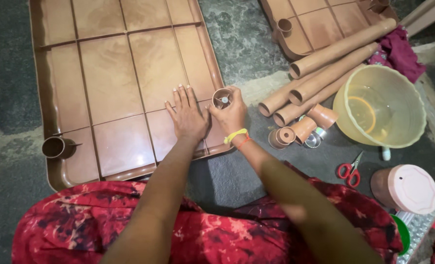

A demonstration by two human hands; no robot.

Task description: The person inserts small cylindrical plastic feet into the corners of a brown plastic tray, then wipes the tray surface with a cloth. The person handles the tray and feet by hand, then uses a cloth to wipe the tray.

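Floor: brown panel (110, 73), hands on socket (222, 98).

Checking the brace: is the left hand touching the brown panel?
Touching. The head view shows the left hand lying flat, palm down, on the brown panel, no gap visible.

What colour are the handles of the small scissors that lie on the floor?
The small scissors have red handles, seen best in the head view, beside the translucent yellow plastic bowl.

Bare forearms, yellow and orange wristbands (237, 136), red patterned garment (202, 234) with pale blotches
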